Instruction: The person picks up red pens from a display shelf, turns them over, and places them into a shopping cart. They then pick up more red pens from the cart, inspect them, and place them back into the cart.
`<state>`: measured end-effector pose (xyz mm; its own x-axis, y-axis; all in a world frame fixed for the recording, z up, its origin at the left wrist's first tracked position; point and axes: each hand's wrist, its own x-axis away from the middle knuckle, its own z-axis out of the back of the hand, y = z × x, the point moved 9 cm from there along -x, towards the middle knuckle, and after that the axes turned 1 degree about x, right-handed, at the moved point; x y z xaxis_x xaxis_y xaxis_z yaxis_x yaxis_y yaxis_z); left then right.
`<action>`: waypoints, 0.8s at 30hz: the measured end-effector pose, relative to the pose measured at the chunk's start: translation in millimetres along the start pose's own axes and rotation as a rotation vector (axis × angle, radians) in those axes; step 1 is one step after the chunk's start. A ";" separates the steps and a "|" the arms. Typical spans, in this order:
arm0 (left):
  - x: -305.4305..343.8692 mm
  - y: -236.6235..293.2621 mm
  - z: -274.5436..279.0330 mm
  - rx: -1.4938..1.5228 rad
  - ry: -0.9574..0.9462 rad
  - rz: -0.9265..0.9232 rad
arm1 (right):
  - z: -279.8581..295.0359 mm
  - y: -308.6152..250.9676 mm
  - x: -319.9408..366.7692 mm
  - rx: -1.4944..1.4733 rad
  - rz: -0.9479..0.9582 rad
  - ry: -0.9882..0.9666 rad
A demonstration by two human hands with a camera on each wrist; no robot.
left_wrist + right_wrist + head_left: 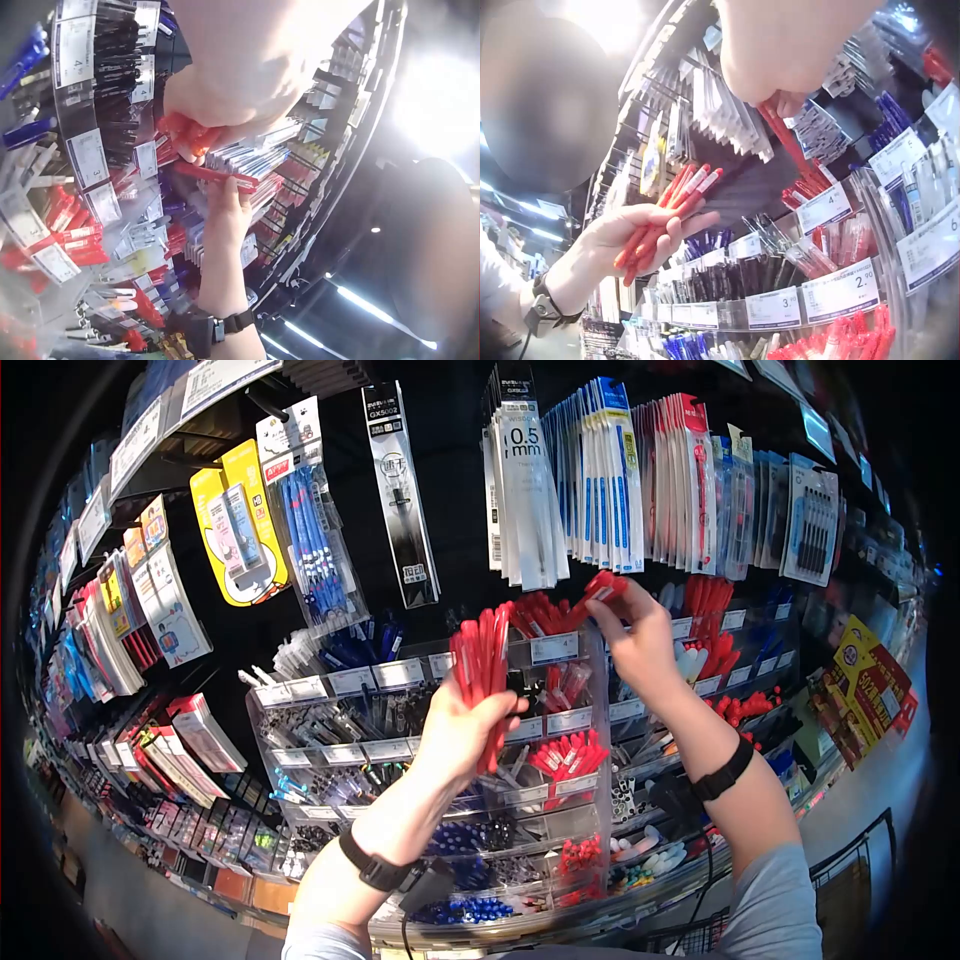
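A bunch of red pens (482, 650) stands upright in my left hand (455, 730), the fingers wrapped round it and the thumb across the front. In the right wrist view the same bunch (690, 187) slants up out of the left hand (641, 232). Between thumb and fingers my right hand (637, 640) pinches a red pen (217, 177), held over the top row of the pen rack. Below that hand, more red pens (810, 186) fill a compartment behind a white price label (823, 210).
Tiered clear racks (420, 750) hold black, blue and red pens behind price labels. Above them, packaged refills (525, 490) and blue-striped packs (605, 480) hang on hooks. A yellow and red sign (865, 685) stands at the right. Carded goods (160, 600) hang at the left.
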<state>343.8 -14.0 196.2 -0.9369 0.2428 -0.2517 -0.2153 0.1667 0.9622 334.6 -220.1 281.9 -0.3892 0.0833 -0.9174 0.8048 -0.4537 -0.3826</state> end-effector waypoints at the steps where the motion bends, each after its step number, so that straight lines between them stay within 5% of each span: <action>1: -12.8 0.0 -1.8 0.003 0.004 -0.053 | -5.3 0.9 -2.3 0.022 0.018 -0.026; 7: -56.9 -5.0 -15.3 0.098 -0.010 -0.109 | -25.6 23.8 -14.4 0.275 -0.009 -0.103; 9: -65.2 -3.6 -20.2 0.125 -0.024 -0.115 | -38.1 45.5 -20.7 0.344 -0.135 -0.262; 13: -79.2 8.7 -28.2 0.088 -0.032 -0.121 | -53.6 62.2 -33.2 0.527 -0.044 -0.344; 14: -82.0 11.4 -31.3 0.055 -0.054 -0.129 | -56.5 79.4 -30.6 0.543 -0.208 -0.439; 19: -89.3 7.5 -34.4 0.114 -0.075 -0.155 | -57.7 83.3 -22.3 0.503 -0.320 -0.507; 22: -86.5 6.6 -29.6 0.141 -0.054 -0.162 | -54.4 66.8 -26.0 0.526 -0.167 -0.504; 24: -86.5 3.7 -25.3 0.144 -0.037 -0.142 | -40.7 59.5 -26.8 0.320 -0.283 -0.399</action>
<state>417.0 -58.6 224.2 -0.8886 0.2420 -0.3896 -0.3000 0.3359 0.8928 411.2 -213.2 279.2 -0.7576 -0.0721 -0.6487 0.4937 -0.7134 -0.4973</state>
